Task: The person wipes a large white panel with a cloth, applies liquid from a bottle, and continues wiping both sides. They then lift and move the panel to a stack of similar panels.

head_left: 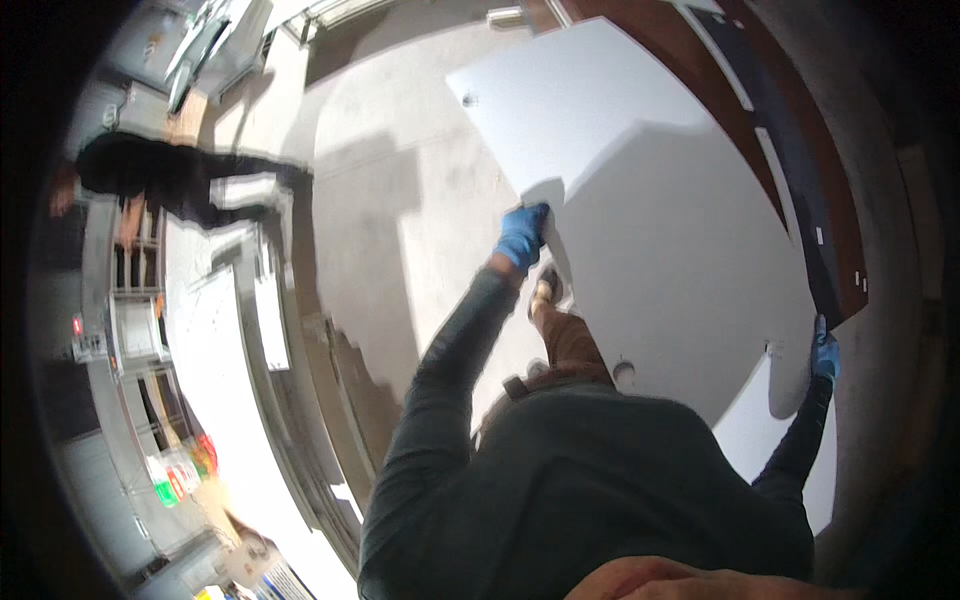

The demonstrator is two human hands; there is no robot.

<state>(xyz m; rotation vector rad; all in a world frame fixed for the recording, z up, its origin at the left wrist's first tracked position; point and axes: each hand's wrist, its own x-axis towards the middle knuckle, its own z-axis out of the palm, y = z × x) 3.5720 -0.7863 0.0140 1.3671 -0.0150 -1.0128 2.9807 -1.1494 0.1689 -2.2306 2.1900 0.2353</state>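
Observation:
A large white panel (pixel 650 250) with small cut-outs stretches from the upper middle down past my right side. My left hand (pixel 522 238), in a blue glove, is closed on its left edge. Out at the opposite edge, my right hand (pixel 825 358), also gloved in blue, grips the panel near a small cut-out; part of its fingers is hidden. My shadow falls across the panel's surface. Beyond the right edge stand dark and brown boards (pixel 770 90), close to my right hand.
Another person (pixel 170 175) in dark clothes walks at the upper left. A long white work surface (pixel 215 340) runs down the left side, with shelving (pixel 135 330) behind it. Concrete floor (pixel 370 220) lies between it and the panel. My shoe (pixel 548 285) is below the panel's left edge.

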